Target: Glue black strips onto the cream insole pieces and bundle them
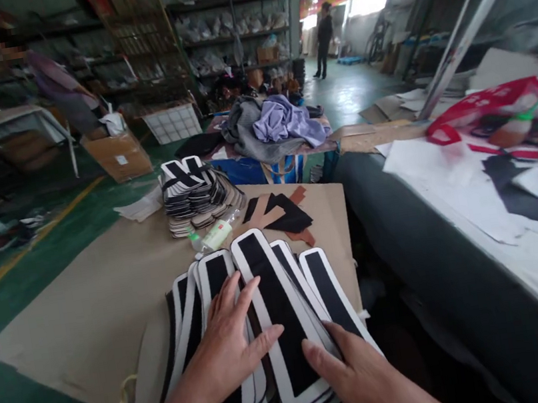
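A cardboard-covered surface (88, 309) stands low over a green workshop floor, with a grey-edged bench to its right. Nearest the camera, both forearms reach forward from the lower edge. The left hand (228, 349) lies flat, palm down, fingers spread and released, pressing on the black strips with white borders (269, 309) that fan out across the surface. The right hand (357, 367) is also open and grasps nothing; its thumb and fingertips rest on the lower right of the fan, on the near ends of the right-hand strips. About six strips show in the fan, overlapping, with more layers under them that cannot be counted. Just beyond the fan lies one small pale-green bottle (213, 236) on its side. Beside it are a few brown and black offcuts (284, 216). Farther left sits a tall stack of similar black-and-white pieces (195, 196), too many to count. Behind that, a heap of grey and lilac cloth (273, 127) rests on a box. On the right bench lie white sheets and a red plastic bag (499, 116). Far back, one person (324, 38) stands in the aisle and another stands near the shelves at left.
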The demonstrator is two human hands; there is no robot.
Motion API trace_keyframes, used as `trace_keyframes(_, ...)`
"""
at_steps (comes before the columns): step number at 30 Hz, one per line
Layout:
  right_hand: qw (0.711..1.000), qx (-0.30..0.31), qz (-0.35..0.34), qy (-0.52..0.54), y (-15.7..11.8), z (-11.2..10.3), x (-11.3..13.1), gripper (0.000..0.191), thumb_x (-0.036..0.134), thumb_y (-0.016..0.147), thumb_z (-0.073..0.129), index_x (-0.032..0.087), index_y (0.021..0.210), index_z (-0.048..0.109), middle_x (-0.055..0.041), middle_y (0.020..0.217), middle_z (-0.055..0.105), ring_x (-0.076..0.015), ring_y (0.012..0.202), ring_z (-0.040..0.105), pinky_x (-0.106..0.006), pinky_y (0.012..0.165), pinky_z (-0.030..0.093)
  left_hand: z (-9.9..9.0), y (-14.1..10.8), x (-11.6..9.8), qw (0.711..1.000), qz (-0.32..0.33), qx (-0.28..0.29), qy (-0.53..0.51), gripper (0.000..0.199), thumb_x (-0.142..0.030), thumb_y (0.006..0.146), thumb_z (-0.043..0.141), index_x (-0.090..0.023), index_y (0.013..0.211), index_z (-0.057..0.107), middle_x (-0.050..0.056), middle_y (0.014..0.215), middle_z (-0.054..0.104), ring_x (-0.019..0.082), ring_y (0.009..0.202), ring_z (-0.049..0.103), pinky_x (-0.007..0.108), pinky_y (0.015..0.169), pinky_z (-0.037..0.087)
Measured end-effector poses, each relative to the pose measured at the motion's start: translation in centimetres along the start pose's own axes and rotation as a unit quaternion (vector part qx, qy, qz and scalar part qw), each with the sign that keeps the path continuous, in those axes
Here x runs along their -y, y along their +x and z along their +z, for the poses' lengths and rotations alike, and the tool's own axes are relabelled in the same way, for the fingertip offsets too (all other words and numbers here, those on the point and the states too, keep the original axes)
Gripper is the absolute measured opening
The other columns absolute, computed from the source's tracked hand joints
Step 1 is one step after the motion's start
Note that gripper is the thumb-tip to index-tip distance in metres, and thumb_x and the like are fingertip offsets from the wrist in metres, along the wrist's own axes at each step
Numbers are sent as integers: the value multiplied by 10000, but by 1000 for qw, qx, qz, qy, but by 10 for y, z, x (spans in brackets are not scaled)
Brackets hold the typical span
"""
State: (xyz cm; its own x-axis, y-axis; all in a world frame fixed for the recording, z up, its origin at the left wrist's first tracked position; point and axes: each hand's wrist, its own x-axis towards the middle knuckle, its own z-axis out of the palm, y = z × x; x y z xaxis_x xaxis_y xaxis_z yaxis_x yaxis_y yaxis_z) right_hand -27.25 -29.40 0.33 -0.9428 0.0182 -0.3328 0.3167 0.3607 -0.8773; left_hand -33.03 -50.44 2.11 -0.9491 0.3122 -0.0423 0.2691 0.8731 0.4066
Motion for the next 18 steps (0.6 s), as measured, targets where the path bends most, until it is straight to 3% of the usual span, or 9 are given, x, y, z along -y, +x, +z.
trace_keyframes(3, 984, 51, -15, -172, -4, -10, 26, 564, 503, 849, 469, 48, 1161, 587, -240, 1038, 652, -364, 1014, 609, -466, 870, 464, 2, 2, 3, 1000, 7, -14, 12, 722, -629, 800, 469, -210, 1379, 367, 152, 1497, 226, 343, 1366, 223, 532, 1078, 272)
trace_keyframes(6, 953, 81, -24, -292, -9, -15, 45, 495, 482, 882, 419, 70, 1067, 621, -226, 946, 670, -369, 929, 636, -483, 821, 476, 6, 5, 5, 999, 10, -29, 31, 728, -654, 789, 464, -196, 1349, 393, 169, 1474, 260, 345, 1350, 259, 539, 1059, 301)
trace_keyframes(13, 866, 125, -83, -477, -8, -11, 60, 680, 612, 878, 390, 10, 1027, 667, -257, 934, 649, -393, 880, 633, -505, 751, 494, 26, 13, 14, 985, 60, -104, 127, 755, -646, 734, 535, -195, 1316, 372, 182, 1435, 301, 360, 1295, 353, 552, 973, 395)
trace_keyframes(16, 870, 126, -73, -471, 0, -17, 56, 727, 676, 822, 438, 14, 986, 689, -256, 903, 665, -396, 853, 643, -504, 759, 500, 35, 14, 27, 975, 83, -137, 155, 735, -608, 725, 560, -225, 1319, 360, 170, 1424, 331, 357, 1269, 395, 533, 932, 438)
trace_keyframes(18, 889, 102, -77, -440, 10, -29, 43, 581, 586, 870, 430, 79, 938, 707, -209, 850, 688, -376, 811, 661, -486, 724, 515, 42, 14, 40, 969, 99, -150, 171, 732, -588, 717, 576, -258, 1331, 351, 157, 1427, 342, 350, 1234, 445, 506, 884, 479)
